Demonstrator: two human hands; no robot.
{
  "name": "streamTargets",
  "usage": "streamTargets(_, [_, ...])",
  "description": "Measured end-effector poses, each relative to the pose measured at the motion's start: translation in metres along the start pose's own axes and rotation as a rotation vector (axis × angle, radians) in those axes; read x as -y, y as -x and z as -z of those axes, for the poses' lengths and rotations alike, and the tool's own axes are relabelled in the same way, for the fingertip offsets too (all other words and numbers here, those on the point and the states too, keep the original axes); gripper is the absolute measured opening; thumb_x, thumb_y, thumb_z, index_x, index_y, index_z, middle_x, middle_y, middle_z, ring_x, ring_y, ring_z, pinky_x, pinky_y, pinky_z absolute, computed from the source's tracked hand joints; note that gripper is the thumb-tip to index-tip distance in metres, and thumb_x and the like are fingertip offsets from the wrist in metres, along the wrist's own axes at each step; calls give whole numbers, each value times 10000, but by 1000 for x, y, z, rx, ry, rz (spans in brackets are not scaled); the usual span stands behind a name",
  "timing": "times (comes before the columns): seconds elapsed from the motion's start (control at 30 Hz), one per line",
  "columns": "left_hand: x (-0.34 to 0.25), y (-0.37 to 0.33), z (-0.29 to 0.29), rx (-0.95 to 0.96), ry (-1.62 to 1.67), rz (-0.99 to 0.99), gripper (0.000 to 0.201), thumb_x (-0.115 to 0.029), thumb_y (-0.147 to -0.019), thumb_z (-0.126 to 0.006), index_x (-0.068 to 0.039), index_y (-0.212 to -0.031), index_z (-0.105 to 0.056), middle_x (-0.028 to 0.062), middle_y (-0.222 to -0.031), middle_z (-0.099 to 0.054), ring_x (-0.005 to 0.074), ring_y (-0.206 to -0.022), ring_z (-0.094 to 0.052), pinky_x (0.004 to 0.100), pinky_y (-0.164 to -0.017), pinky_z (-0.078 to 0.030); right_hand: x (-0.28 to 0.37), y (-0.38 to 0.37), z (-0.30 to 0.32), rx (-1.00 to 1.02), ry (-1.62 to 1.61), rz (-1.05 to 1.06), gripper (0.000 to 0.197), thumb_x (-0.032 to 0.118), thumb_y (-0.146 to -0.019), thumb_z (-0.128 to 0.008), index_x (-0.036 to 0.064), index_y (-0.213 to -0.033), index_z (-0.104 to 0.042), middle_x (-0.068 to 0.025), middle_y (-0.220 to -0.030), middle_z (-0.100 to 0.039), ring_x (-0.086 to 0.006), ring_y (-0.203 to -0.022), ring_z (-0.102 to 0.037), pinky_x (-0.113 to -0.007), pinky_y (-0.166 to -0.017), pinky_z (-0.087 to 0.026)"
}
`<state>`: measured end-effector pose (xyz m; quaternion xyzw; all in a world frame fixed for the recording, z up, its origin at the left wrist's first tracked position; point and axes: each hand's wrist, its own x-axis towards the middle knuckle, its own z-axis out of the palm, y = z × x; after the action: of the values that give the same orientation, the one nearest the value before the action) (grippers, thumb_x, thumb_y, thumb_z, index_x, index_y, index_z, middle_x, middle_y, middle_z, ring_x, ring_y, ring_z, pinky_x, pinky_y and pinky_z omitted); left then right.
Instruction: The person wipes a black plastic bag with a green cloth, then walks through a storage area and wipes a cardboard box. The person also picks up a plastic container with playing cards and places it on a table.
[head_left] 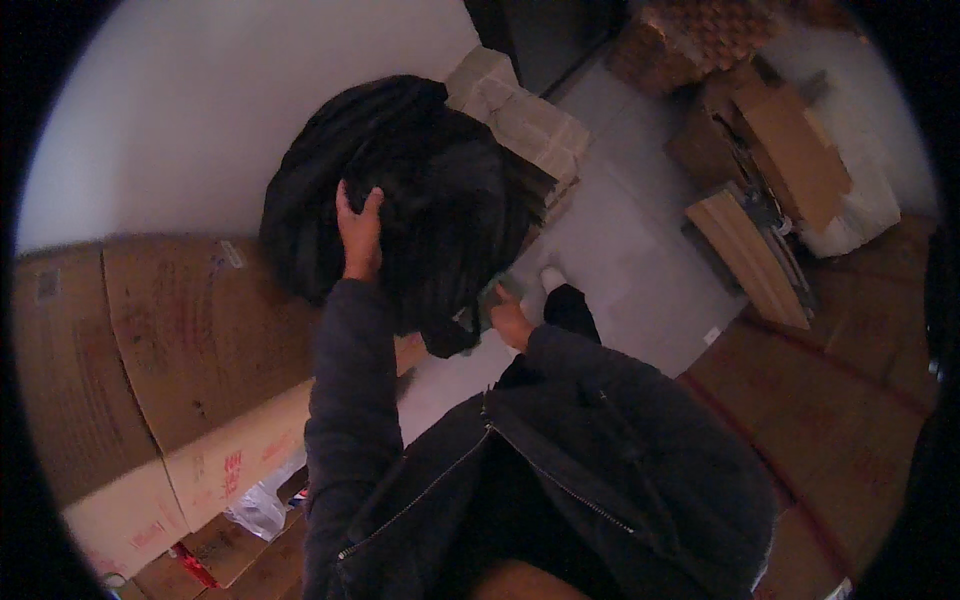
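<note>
Boxes stand at left; the left hand, thumb and finger wide, touches the black bag, upper centre; the right hand is by its lower right edge, grip impossible to tell; cardboard lies upper right.
</note>
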<state>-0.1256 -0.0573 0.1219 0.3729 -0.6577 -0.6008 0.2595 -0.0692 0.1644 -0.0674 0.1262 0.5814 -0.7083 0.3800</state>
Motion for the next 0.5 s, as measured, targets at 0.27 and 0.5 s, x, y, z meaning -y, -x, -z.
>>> streamTargets(0.27, [38,175,29,-118,-204,-278,346,25,-806,-537,-33,-1143,-486,84,-1173,-507,183,-1053,-510,283,-878,-427,85,-8,0,-19,-284,-147,203,161,-870,-457,78,-1044,-522,-59,-910,-557,-244,-801,-546,-399,-789,-441])
streamTargets(0.5, [148,252,18,-342,-37,345,152,17,-755,-575,-17,-899,-606,83,-795,-611,183,-781,-598,278,-698,-478,0,-27,-9,425,227,78,284,202,-768,-625,59,-1011,-585,-79,-920,-591,-264,-905,-554,-406,-858,-445])
